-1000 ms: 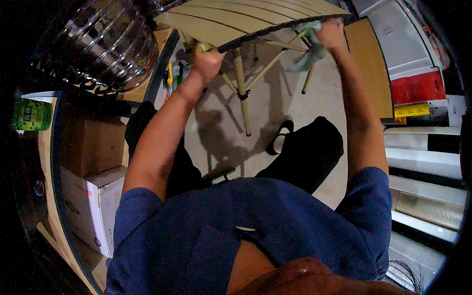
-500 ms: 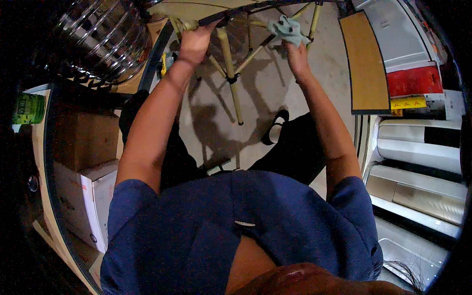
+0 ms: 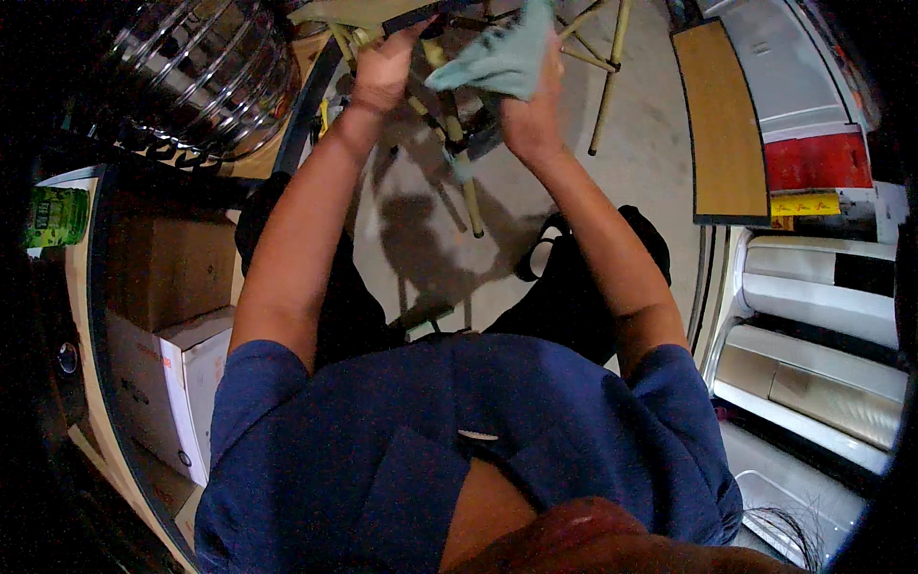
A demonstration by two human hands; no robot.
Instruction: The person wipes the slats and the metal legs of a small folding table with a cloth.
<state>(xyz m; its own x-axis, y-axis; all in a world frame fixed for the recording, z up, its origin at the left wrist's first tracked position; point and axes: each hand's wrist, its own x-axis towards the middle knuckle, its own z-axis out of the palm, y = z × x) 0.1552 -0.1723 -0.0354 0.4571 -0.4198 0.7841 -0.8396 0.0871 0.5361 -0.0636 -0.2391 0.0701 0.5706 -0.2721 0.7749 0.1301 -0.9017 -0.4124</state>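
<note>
My left hand is closed around the dark-edged rim of a folding frame with cream tubular legs and black joints, at the far middle. The cream top panel of this frame shows only in part at the upper edge. To its right, my right hand grips a pale blue-green cloth, which hangs in front of the frame's legs and is blurred. Some of the right fingers are hidden behind the cloth.
A shiny ribbed metal drum stands at the far left. Cardboard boxes fill a shelf below it, near a green container. On the right are a tan board, a red package and a white ridged unit.
My right hand has swung left and nearer with the cloth, away from the right-hand legs. The frame has shifted a little. My left hand stays at the rim.
</note>
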